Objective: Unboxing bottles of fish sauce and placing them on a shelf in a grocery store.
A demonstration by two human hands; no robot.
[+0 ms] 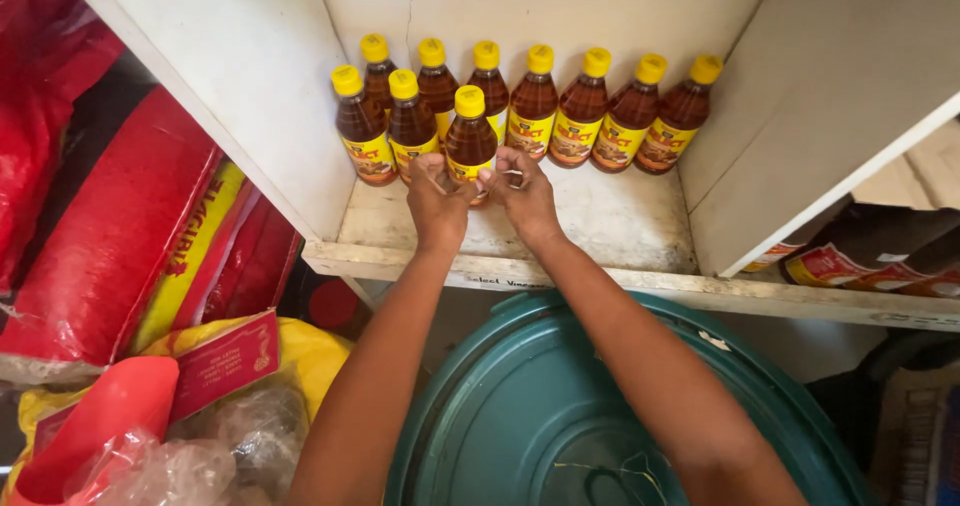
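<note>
Several brown bottles with yellow caps and yellow labels stand in rows at the back of a white shelf. One bottle stands in front of the others. My left hand and my right hand both wrap around its lower part, fingers curled on the label. Both forearms reach up from the bottom of the view. The bottle's base is hidden behind my fingers.
A round dark green lid of a bin lies under my arms. Red and yellow sacks and a red scoop crowd the left. White partitions wall the shelf on both sides. Packaged goods lie at the right.
</note>
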